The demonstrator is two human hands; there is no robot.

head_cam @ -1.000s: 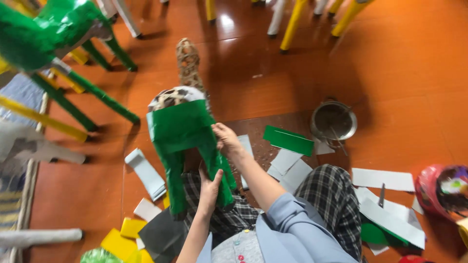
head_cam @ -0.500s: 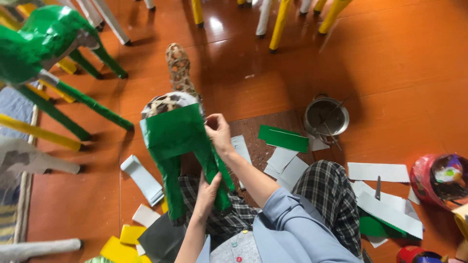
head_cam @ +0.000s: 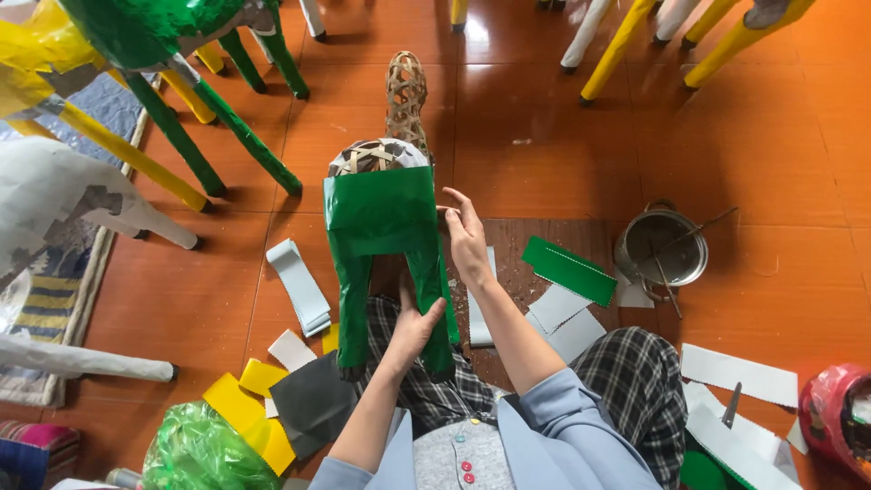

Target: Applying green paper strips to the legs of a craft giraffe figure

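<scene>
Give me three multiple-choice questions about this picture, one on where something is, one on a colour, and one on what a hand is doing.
1. Where is the metal pot?
A. on the floor to the person's right
B. on the person's lap
C. under the striped rug

2. What colour is the paper on the woven animal figure?
A. red
B. green
C. white

3. What is the left hand doing?
A. resting flat on the floor
B. lifting the pot
C. gripping a green leg of the figure

Answers: 1 A, the pot stands on the orange floor right of the knee. 2 B, glossy green covers body and legs. 3 C, its fingers wrap the leg, while the right hand touches the body's side.
</scene>
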